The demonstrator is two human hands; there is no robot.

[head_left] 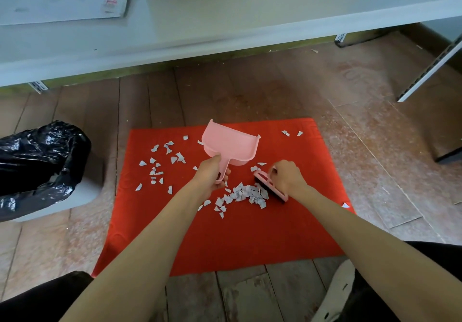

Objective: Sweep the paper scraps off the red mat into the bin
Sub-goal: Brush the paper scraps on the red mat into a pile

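Right hand (285, 176) fingers curl over the brush (271, 187), holding its bristles down on the mat (225, 241) against the heaped scraps (246, 195), to gather one pile. Left hand (212, 173) fingers wrap the dustpan (232, 146) handle; the pan, mouth facing away, apparently waits beyond the pile. More scraps lie scattered left of it. The bin (37, 161) stands just left of the mat, handy for tipping.

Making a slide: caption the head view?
Left hand holds a pink dustpan; right hand holds a brush against piled paper scraps on the red mat.
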